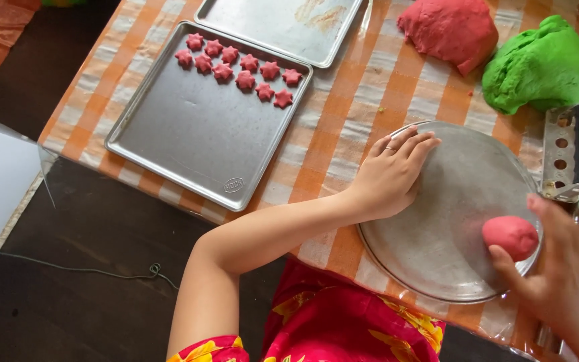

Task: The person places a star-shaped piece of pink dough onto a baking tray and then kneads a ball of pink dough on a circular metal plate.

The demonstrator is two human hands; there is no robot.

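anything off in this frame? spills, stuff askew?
Minor things only. The second baking tray carries smeared residue near its top. A few green crumbs lie on the checked tablecloth. The round metal plate overhangs the table edge slightly, steadied by the left hand. Star cutouts sit in tidy rows.

A table covered with an orange and white checked cloth under clear plastic film. In the middle of it, a round metal plate as landmark. To the left of the plate, a rectangular baking tray, lying at an angle. Beyond that tray, further from the plate, a second metal tray, partly cut by the picture edge. Above the plate, a red dough lump. To the upper right of the plate, a green dough lump. Just right of the plate, a metal tool with holes and a black handle.
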